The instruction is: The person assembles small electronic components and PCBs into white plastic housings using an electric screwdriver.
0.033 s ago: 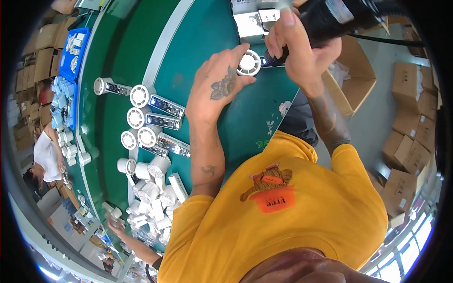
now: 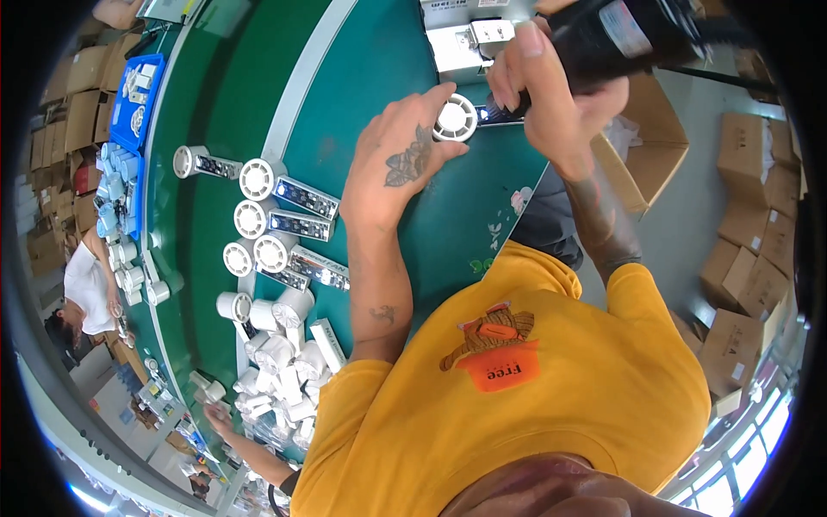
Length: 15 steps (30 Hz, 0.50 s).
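A small white handheld fan (image 2: 456,118) lies on the green table, its round grille facing up. My left hand (image 2: 392,155) curls round that head, thumb and forefinger on opposite sides of the rim. From the head a dark circuit board (image 2: 502,116) extends to the right in the open handle. Closed round a black electric screwdriver (image 2: 603,43), my right hand (image 2: 556,103) is over the handle's end. The driver's tip is hidden by my fingers. Just beyond is a metal box-like device (image 2: 457,47).
Several similar fans (image 2: 276,215) with exposed boards lie left of my left forearm. Nearer is a heap of white fan parts (image 2: 289,362). A green conveyor belt (image 2: 202,224) runs along the left, with another person's hand (image 2: 217,418) over it. An open carton (image 2: 646,142) stands right.
The screwdriver and my right hand have shifted slightly to the right. My left hand keeps its hold on the fan.
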{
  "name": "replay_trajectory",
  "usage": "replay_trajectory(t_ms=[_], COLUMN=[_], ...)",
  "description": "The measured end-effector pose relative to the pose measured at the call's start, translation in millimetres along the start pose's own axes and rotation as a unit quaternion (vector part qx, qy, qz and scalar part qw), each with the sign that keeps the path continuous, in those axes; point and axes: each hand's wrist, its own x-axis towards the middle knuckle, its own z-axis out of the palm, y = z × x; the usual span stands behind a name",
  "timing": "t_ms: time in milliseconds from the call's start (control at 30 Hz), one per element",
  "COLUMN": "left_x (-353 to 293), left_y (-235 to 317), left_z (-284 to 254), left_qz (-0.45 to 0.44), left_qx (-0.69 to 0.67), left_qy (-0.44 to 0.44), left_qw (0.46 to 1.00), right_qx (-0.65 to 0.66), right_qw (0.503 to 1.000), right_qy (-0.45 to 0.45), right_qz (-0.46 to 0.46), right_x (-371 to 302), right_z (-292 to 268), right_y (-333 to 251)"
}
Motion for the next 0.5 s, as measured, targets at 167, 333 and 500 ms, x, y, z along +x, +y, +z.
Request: replay_trajectory(t_ms=[167,333,500], left_x=[-11,-5,-7], left_y=[-11,-1,-7], left_z=[6,2,5], left_qz=[0.008,-0.011,-0.010], left_qx=[0.023,0.020,0.013], left_qy=[0.032,0.006,0.012], left_qw=[0.999,1.000,1.000], right_qx=[-0.151,-0.116,-0.161], right_qw=[0.964,0.966,0.975], right_qy=[0.103,0.128,0.032], right_qz=[0.192,0.191,0.148], right_x=[-4,-2,-2], right_z=[35,30,3], right_y=[-58,-58,-45])
